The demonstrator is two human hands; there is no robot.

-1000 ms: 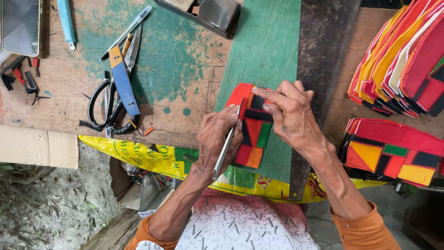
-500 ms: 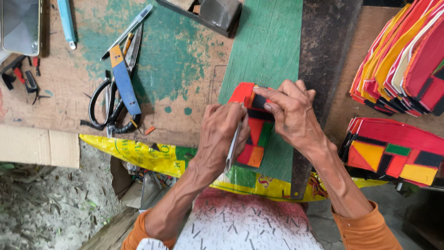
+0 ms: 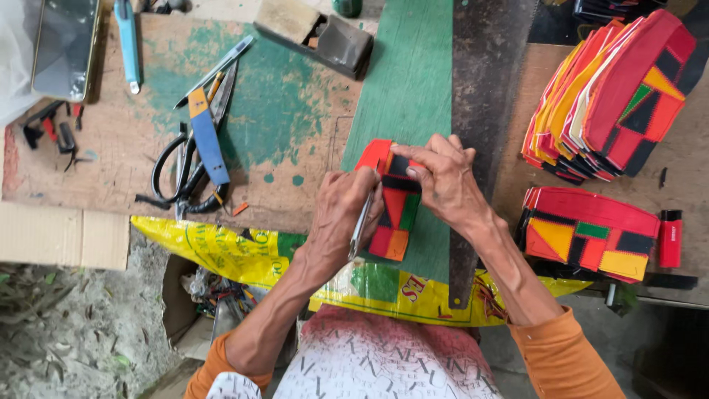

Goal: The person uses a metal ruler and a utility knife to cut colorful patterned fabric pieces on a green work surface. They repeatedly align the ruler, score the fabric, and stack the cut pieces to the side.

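A patchwork fabric piece (image 3: pixel 394 209) in red, black, green and orange lies on the green board (image 3: pixel 413 81). My right hand (image 3: pixel 442 179) presses down on its upper end with the fingers curled over it. My left hand (image 3: pixel 341 210) grips a thin metal blade tool (image 3: pixel 360 225) and holds its tip against the left edge of the piece. Both forearms come up from the bottom of the view, with orange sleeves at the elbows.
Black-handled scissors (image 3: pixel 179 174), a blue-and-orange cutter (image 3: pixel 206 131) and a pen knife (image 3: pixel 214 72) lie left on the worn wooden bench (image 3: pixel 111 170). Stacks of finished patchwork pieces (image 3: pixel 609 96) and a second stack (image 3: pixel 588 233) sit right, beside a red lighter (image 3: pixel 670 238). A yellow sack (image 3: pixel 221 247) hangs off the front edge.
My left hand has shifted the blade slightly along the left edge of the piece. My right hand stays pressed on the top end.
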